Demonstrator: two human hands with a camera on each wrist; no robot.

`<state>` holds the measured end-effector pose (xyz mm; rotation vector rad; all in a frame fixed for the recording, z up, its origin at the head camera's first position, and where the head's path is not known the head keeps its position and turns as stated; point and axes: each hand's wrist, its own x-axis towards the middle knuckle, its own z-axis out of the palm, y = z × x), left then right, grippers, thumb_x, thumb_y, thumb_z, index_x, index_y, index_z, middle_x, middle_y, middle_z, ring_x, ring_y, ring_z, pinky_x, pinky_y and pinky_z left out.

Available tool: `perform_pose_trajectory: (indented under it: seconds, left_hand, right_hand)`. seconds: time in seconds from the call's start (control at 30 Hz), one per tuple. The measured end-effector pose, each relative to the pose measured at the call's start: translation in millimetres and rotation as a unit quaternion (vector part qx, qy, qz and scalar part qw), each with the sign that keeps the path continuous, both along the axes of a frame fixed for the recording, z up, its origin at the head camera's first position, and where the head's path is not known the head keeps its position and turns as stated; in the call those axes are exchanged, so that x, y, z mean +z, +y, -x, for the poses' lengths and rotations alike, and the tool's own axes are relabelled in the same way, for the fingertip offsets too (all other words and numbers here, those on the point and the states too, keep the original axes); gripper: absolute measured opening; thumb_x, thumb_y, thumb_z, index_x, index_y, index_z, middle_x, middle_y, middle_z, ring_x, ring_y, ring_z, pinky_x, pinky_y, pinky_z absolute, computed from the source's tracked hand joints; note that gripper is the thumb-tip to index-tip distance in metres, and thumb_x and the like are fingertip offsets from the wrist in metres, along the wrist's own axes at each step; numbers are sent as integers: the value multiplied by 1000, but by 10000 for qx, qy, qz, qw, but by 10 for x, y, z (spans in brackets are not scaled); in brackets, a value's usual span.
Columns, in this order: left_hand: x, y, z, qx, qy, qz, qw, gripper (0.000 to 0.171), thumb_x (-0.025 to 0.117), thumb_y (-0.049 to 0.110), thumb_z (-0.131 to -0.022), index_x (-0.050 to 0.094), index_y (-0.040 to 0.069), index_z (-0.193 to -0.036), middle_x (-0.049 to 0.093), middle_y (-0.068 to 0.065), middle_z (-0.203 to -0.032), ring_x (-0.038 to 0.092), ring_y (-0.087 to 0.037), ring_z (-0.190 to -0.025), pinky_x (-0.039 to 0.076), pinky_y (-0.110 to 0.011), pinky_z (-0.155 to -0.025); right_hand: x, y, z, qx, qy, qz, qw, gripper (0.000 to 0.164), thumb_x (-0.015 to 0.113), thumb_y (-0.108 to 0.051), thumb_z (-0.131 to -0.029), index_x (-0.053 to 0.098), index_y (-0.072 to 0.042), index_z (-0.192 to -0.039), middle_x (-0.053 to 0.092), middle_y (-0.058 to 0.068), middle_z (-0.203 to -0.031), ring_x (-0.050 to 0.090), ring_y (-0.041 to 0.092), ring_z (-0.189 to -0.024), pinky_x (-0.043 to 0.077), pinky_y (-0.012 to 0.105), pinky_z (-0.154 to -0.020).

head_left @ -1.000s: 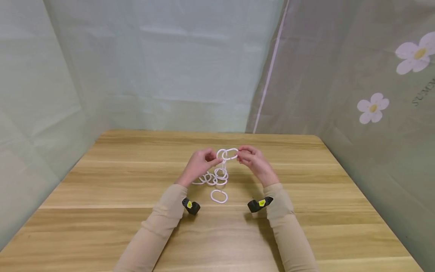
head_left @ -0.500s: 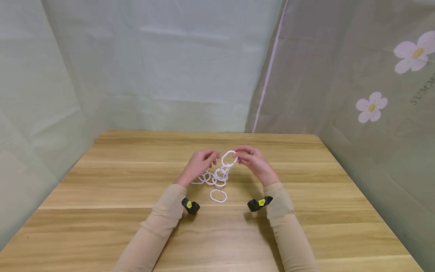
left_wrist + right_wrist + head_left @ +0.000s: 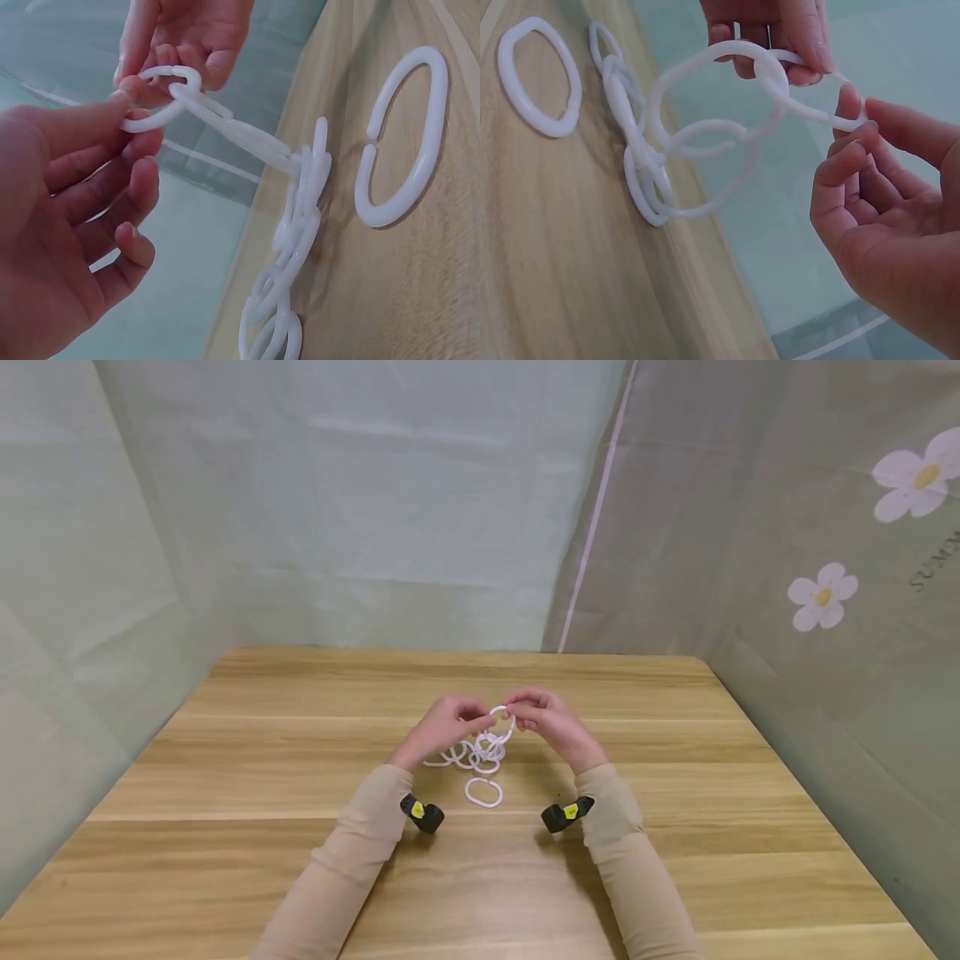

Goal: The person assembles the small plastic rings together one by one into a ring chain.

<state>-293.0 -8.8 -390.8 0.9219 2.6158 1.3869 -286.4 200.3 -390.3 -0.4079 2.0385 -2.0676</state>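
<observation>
My left hand (image 3: pixel 60 180) pinches one side of a white plastic chain link (image 3: pixel 163 118) between thumb and forefinger. With thumb and fingertips, my right hand (image 3: pixel 900 180) pinches the other end of that same oval link, close to the left fingers. This link is hooked through another link (image 3: pixel 658 94), from which the rest of the white chain (image 3: pixel 298 225) hangs down and lies in a small heap on the table. A single loose link (image 3: pixel 433 135) with a narrow gap in its side lies apart, nearer the person than the heap.
Everything rests on a wood-grain table (image 3: pixel 675 827). A pale fabric sheet (image 3: pixel 420 527) stands behind it, and a grey one with printed flowers (image 3: pixel 823 597) hangs on the right. Small black cameras (image 3: pixel 424 815) sit on both wrists.
The right hand has moved left and down with the end link. The left hand let go of the chain, which sank toward the heap, and now grips the end link too.
</observation>
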Motion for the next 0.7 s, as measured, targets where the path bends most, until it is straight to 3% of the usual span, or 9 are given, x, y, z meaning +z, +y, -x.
perform_pose_trajectory:
  seconds: [0.13, 0.33, 0.4, 0.47, 0.57, 0.7]
  left_hand:
    - [-7, 17, -3, 110, -69, 14, 9999, 21, 63, 23, -94, 71, 4, -97, 71, -17, -95, 61, -15, -82, 50, -27, -74]
    - [5, 59, -3, 765, -403, -189, 9961, 19, 64, 22, -93, 70, 4, -98, 71, -12, -88, 64, -26, -83, 48, -25, -69]
    - [12, 67, -8, 986, -514, -303, 9933, 18, 66, 20, -92, 70, 3, -99, 71, -12, -86, 64, -26, -79, 48, -24, -66]
    - [16, 77, -7, 1181, -541, -426, 9906, 18, 67, 17, -91, 69, 1, -99, 72, -14, -86, 65, -22, -74, 49, -23, -64]
    - [18, 83, 8, 1414, -660, -771, 9847, 18, 69, 13, -89, 67, -1, -100, 73, -18, -89, 62, -12, -66, 52, -27, -67]
    - [17, 76, 48, 1448, -1078, -1520, 9718, 21, 69, 9, -88, 65, -5, -102, 74, -15, -86, 61, -6, -61, 54, -34, -73]
  right_hand:
    - [-19, 26, -2, -88, -94, -161, 9998, 15, 53, -3, -95, 58, 2, -108, 66, -5, -88, 55, 10, -78, 45, 22, -72]
    - [-21, 129, 1, -451, -53, -786, 9959, 30, 56, -9, -95, 55, 7, -121, 63, 1, -103, 58, 10, -91, 47, 27, -81]
    - [-7, 168, -8, -383, 94, -1114, 9930, 30, 56, -10, -95, 55, 8, -120, 63, 6, -104, 58, 11, -87, 47, 27, -78]
    - [16, 204, -24, -53, 365, -1582, 9867, 27, 57, -10, -95, 57, 7, -115, 65, 11, -100, 58, 13, -81, 48, 27, -73]
    - [89, 213, -75, 806, 921, -2460, 9615, 21, 59, -12, -95, 61, 4, -107, 65, 16, -93, 58, 16, -77, 48, 29, -69]
    - [170, 148, -146, 2011, 1515, -3349, 9080, 13, 62, -14, -93, 65, -2, -98, 67, 13, -89, 59, 13, -78, 50, 28, -72]
